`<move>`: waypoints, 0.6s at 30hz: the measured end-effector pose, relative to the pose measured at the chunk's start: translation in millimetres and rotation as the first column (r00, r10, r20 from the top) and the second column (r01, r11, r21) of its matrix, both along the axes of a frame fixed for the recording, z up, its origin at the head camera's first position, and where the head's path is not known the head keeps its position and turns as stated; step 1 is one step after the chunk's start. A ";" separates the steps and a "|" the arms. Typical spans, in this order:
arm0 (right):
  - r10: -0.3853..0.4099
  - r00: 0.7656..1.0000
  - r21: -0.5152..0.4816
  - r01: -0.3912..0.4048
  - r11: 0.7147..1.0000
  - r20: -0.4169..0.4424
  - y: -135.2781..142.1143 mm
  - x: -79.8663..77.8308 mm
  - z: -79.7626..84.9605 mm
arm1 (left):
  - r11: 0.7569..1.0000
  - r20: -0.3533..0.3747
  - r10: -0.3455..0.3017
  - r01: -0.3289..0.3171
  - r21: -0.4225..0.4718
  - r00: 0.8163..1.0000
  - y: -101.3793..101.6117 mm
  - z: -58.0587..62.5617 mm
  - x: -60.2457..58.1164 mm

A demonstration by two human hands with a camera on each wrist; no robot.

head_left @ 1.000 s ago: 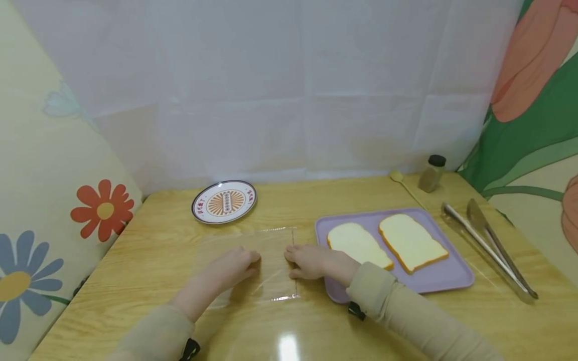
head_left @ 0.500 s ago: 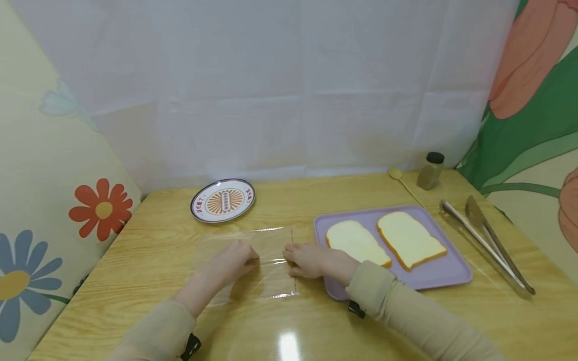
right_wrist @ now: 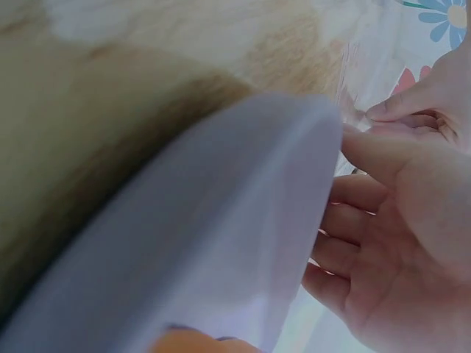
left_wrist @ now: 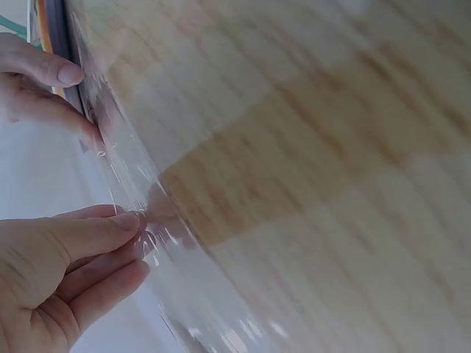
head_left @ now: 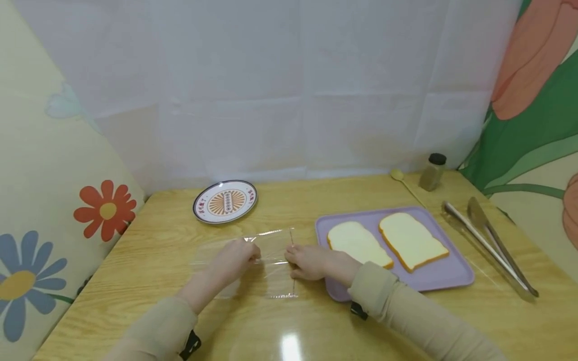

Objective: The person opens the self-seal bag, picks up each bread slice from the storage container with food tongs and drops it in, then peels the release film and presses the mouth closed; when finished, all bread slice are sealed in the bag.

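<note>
A clear plastic bag [head_left: 276, 281] with shiny crimped edges lies on the wooden table in the head view. My left hand [head_left: 236, 259] pinches its film between thumb and fingertips, and a raised crease runs from there toward the right. In the left wrist view the same left hand [left_wrist: 73, 268] draws the film into small folds. At the bag's right edge, my right hand [head_left: 311, 261] rests its fingertips, thumb apart from the index finger. The right wrist view shows that right hand [right_wrist: 401, 228] with loosely bent fingers beside the tray's rim.
Right of the bag, a purple tray [head_left: 435, 285] bears two bread slices [head_left: 413, 241], partly under the right forearm. Metal tongs [head_left: 489, 248], a yellow spoon [head_left: 406, 184] and a black-capped jar [head_left: 432, 173] are farther right. A patterned plate [head_left: 226, 202] sits behind the bag.
The left hand's fingertips have lifted slightly with the film, and a shiny crease has formed between the hands. The right hand stays almost in place.
</note>
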State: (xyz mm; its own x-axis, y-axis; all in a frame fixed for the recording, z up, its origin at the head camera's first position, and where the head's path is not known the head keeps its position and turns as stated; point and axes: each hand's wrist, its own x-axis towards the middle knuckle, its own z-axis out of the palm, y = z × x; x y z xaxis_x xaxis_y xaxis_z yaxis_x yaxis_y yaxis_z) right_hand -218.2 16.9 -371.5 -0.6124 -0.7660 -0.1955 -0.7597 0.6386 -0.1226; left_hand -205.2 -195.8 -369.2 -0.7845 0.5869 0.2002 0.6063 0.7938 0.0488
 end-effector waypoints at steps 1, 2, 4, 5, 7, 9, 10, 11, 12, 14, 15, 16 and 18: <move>-0.004 1.000 0.002 0.004 1.000 0.005 0.2 0.1 0.1 | 1.000 0.002 -0.002 0.002 0.005 1.000 0.3 0.9 -0.1; -0.006 1.000 0.003 0.006 1.000 0.010 0.2 0.0 0.0 | 1.000 0.008 0.004 -0.004 0.008 1.000 0.4 1.5 -0.3; -0.010 1.000 0.004 0.010 1.000 0.025 0.3 0.1 0.6 | 1.000 0.021 0.008 -0.008 0.017 1.000 0.3 3.2 -0.7; -0.011 1.000 0.005 0.011 1.000 0.028 0.1 0.1 1.0 | 1.000 0.026 0.012 -0.013 0.020 1.000 0.2 4.0 -1.0; -0.012 0.999 0.002 0.012 1.000 0.038 -0.1 0.3 1.7 | 0.999 0.039 0.023 -0.024 0.024 0.999 0.4 5.4 -1.8; -0.013 0.999 0.000 0.013 1.000 0.045 -0.1 0.6 2.1 | 0.999 0.070 0.041 -0.042 0.012 0.997 1.6 5.8 -3.6; -0.013 0.999 0.002 0.013 1.000 0.045 0.0 0.9 2.1 | 0.999 0.080 0.047 -0.047 -0.003 0.996 2.2 5.9 -4.5; -0.015 0.999 0.006 0.015 1.000 0.047 0.0 1.0 1.8 | 0.998 0.093 0.059 -0.058 -0.019 0.994 3.3 6.1 -5.1; -0.014 0.999 0.006 0.014 1.000 0.049 0.2 1.3 1.8 | 0.997 0.104 0.069 -0.065 -0.038 0.992 4.2 5.9 -5.8; -0.014 0.999 0.012 0.013 1.000 0.044 0.5 2.0 1.6 | 0.994 0.123 0.082 -0.073 -0.076 0.989 6.0 5.7 -6.6; -0.012 0.999 0.015 0.012 1.000 0.042 0.6 2.3 1.5 | 0.993 0.123 0.083 -0.072 -0.092 0.989 6.8 5.9 -6.5; -0.011 0.999 0.017 0.010 1.000 0.040 0.6 2.4 1.5 | 0.992 0.118 0.081 -0.069 -0.104 0.990 7.4 6.2 -6.0; -0.004 0.999 0.015 0.004 1.000 0.033 0.5 2.6 1.3 | 0.992 0.104 0.072 -0.060 -0.109 0.992 8.3 6.4 -4.9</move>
State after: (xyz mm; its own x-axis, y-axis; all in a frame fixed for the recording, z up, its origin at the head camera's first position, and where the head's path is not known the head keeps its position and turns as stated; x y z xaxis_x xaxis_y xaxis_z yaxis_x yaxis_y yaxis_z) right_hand -215.6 17.3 -370.2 -0.6083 -0.7606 -0.2269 -0.7529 0.6434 -0.1383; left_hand -210.1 -187.5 -362.7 -0.8358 0.5466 0.0523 0.5482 0.8360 0.0247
